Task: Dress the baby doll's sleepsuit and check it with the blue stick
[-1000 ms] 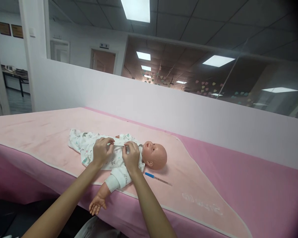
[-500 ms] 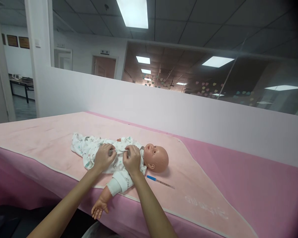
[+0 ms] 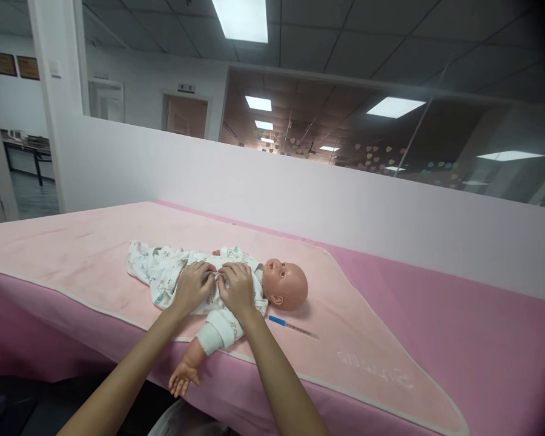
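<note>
A baby doll (image 3: 287, 284) lies on its back with its head to the right, dressed in a white printed gown (image 3: 157, 266). Over its chest, my left hand (image 3: 193, 287) is closed, thumb and fingers pinching a thin white tie (image 3: 217, 274) of the gown. My right hand (image 3: 238, 289) pinches the tie too, its fingertips almost touching those of the left. The fingers partly hide the tie. One doll arm (image 3: 186, 369), its cuff folded back, hangs over the near table edge.
A thermometer-like stick with a blue end (image 3: 293, 327) lies beside the doll's head. Beneath is a pale pink mat (image 3: 358, 339) on a pink-covered table (image 3: 495, 315). A white half wall (image 3: 345, 206) topped with glass stands behind.
My hands have come together, the right moving left toward the other, and the gap between the fingertips has narrowed. The doll stays in place; the view has shifted slightly.
</note>
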A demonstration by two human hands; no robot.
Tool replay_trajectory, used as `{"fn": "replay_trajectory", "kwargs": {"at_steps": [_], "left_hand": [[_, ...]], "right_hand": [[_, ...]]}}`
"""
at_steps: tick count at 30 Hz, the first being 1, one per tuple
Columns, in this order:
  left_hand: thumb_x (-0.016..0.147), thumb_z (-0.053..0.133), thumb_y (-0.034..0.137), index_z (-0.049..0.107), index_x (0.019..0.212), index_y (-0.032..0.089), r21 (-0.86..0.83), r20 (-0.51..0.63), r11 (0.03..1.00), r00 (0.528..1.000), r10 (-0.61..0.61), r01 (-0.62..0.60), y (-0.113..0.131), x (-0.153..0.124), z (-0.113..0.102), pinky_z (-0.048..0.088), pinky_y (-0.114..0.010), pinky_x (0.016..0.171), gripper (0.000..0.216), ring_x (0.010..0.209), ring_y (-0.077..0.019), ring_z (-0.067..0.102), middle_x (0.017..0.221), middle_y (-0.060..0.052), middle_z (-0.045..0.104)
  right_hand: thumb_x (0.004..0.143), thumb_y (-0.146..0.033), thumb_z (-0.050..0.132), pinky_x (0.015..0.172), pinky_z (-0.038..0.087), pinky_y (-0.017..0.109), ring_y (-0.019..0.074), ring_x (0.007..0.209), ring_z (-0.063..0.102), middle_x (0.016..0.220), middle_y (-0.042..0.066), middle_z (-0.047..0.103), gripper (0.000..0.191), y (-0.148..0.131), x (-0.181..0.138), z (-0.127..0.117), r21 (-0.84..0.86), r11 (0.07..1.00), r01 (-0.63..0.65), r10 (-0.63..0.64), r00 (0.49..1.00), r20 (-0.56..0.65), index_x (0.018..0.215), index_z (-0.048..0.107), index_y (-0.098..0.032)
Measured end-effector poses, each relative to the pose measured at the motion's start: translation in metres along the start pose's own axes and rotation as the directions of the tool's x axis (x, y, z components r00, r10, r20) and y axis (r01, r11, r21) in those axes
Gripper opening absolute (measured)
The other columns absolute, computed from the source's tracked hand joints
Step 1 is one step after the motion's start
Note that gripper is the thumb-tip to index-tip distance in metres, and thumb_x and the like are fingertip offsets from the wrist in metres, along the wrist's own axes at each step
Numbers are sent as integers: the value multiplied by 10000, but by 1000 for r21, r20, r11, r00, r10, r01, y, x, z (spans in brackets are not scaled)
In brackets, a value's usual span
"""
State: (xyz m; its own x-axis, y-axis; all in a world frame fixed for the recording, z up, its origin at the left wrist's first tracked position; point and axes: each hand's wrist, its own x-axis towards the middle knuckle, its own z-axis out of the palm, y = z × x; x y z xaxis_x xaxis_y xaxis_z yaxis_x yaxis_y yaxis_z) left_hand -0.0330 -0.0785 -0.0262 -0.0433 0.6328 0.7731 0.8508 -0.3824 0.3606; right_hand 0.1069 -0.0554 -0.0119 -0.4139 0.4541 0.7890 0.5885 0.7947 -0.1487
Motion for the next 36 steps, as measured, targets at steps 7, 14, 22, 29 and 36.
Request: {"fn": "replay_trajectory", "kwargs": {"at_steps": [7,14,22,29,36], "left_hand": [[784,440,160,566,779,217,-174,-45,985,999,13,-20,-2,-1,-2,439,-303,726,139,804,-189,573,809,-22,623],[819,445,200,634,865,209,-215,-92,977,996,-15,-5,-3,-2,1,467,-276,735,194,817,-171,608,878,-30,636],[783,474,217,679,812,220,-120,-40,993,999,9,-14,-1,-4,1,472,-270,689,207,770,-165,611,868,-28,638],[748,451,163,628,823,211,-3,34,999,998,46,-46,8,-4,-3,450,-292,697,198,802,-190,587,881,-33,628],[734,448,144,564,943,210,-1,48,999,997,54,-54,8,-4,-2,455,-309,729,248,838,-208,578,922,-41,618]], "right_hand": [[806,-244,519,882,336,325,177,911,530,947,32,635,138,0,1,-2,0,1000,-18,18,1000,-6,917,579,-187],[843,-230,491,853,336,306,148,833,520,857,14,629,89,2,-1,4,-38,998,57,-59,997,-52,794,557,-195],[818,-200,497,813,341,306,153,769,495,763,15,594,96,2,-2,6,-65,998,28,-31,998,-55,725,516,-191],[823,-200,494,790,338,306,158,760,487,757,17,585,89,2,-2,7,-56,998,-17,14,999,-45,739,521,-189],[831,-194,478,778,337,307,159,753,488,749,18,581,100,2,-2,7,-45,998,-31,28,998,-56,746,530,-189]]}}
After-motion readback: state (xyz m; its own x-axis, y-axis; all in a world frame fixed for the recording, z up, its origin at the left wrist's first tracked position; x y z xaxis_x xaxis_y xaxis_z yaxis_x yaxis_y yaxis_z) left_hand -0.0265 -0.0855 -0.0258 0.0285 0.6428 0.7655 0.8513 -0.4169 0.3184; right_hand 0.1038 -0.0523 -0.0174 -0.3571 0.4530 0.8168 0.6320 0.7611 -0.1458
